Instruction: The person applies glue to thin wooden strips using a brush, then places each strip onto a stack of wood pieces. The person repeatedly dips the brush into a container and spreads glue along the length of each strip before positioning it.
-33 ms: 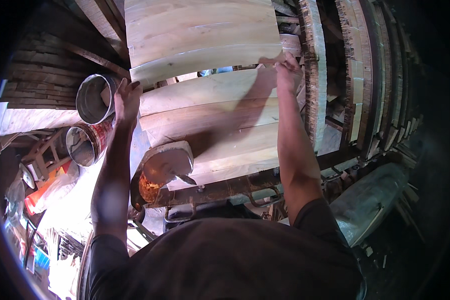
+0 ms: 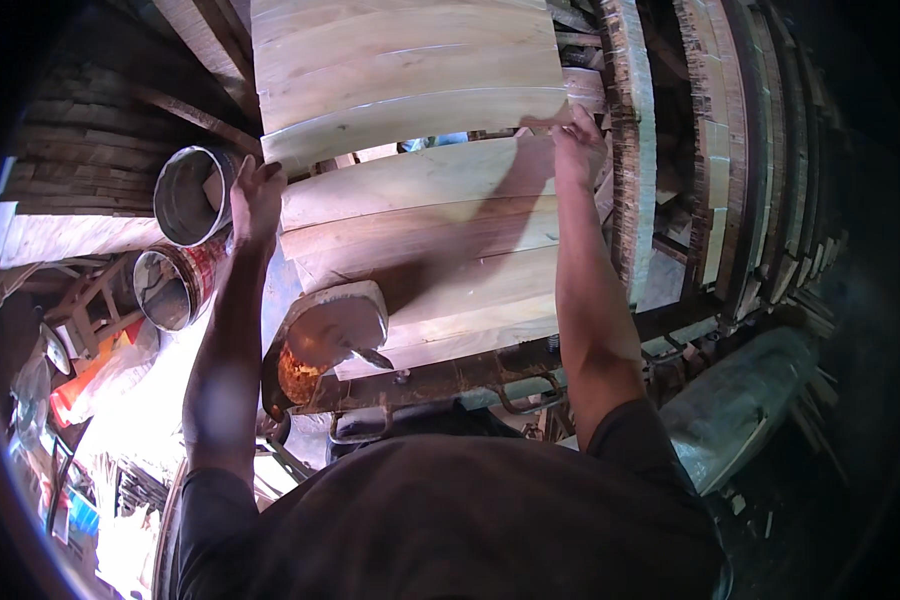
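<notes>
My left hand (image 2: 257,200) pinches the near left corner of a pale wooden board (image 2: 420,112), the closest of several boards lying edge to edge at the far side. At that board's near right corner, the fingers of my right hand (image 2: 578,150) are closed on its end. A narrow gap separates it from a nearer row of pale boards (image 2: 420,190). On the near left of this row stands a squarish pale tub (image 2: 335,325), with a brush-like handle (image 2: 370,357) sticking out of it.
Two round buckets (image 2: 185,200) stand left of my left forearm. A rusty metal rail (image 2: 450,385) with curved handles runs along the near side. Upright stacked panels (image 2: 625,150) rise at right, close to my right hand. A plastic-wrapped bundle (image 2: 740,400) lies lower right.
The whole view has shifted very slightly. Both hands keep their places at the board's ends.
</notes>
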Demonstrator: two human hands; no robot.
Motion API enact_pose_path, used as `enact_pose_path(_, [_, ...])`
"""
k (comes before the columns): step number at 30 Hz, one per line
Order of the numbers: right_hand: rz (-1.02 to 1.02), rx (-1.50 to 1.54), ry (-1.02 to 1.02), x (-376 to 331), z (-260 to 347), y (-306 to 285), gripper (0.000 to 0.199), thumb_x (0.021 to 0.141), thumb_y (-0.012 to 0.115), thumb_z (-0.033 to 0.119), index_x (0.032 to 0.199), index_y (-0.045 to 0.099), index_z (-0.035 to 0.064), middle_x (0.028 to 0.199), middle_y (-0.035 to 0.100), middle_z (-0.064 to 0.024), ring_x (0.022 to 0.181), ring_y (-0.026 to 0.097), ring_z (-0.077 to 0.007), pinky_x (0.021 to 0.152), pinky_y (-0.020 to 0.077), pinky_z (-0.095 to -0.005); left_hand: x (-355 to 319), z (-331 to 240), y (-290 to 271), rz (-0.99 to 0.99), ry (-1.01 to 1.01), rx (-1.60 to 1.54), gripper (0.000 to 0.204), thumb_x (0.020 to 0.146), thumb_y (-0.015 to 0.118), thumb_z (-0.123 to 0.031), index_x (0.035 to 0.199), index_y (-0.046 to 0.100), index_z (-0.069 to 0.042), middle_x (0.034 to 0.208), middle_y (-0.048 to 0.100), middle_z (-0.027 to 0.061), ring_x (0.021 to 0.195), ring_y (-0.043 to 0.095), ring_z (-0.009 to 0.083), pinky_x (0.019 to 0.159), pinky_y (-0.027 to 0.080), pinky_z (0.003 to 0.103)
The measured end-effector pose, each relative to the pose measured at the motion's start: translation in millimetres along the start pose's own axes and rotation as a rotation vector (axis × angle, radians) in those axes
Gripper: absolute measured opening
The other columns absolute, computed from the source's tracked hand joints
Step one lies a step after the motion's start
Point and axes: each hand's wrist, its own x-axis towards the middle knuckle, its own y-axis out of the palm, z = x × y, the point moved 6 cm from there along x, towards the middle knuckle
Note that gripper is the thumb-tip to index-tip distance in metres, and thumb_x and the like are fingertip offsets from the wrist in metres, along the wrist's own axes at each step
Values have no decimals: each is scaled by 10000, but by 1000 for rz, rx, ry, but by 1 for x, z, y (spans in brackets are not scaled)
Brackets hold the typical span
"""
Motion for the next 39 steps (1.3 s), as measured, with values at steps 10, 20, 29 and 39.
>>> enact_pose_path(10, [139, -14, 28, 16, -16, -22, 538, 743, 669, -169, 1266, 545, -135, 1265, 621, -171, 1074, 644, -208, 944, 502, -293, -19, -16, 1, 2, -89, -359, 566, 867, 580, 15, 1390, 364, 34, 1249, 599, 151, 1134, 550, 219, 1013, 392, 316])
enact_pose_path(20, [37, -62, 176, 31, -34, -36, 559, 791, 631, -145, 1333, 562, -27, 1292, 598, -131, 1127, 580, -195, 979, 449, -310, -16, -15, 9, 113, -106, -275, 788, 826, 569, 46, 1499, 161, 82, 1447, 459, 215, 1277, 471, 261, 1062, 357, 322])
enact_pose_path(29, [106, -195, 166, 8, 5, -16, 630, 798, 660, -105, 1395, 472, -32, 1266, 584, -137, 1085, 577, -210, 983, 453, -338, -22, -26, 12, 374, -73, -276, 824, 887, 629, -13, 1543, 131, -5, 1462, 432, 219, 1288, 472, 258, 1089, 358, 358])
enact_pose_path(39, [254, -758, 93, -34, 24, -43, 210, 794, 699, 107, 979, 686, 9, 872, 649, -12, 827, 562, -134, 780, 437, -282, -75, -30, -6, 260, -188, -248, 682, 874, 614, 12, 1476, 293, 21, 1304, 596, 192, 1187, 558, 227, 1067, 374, 352])
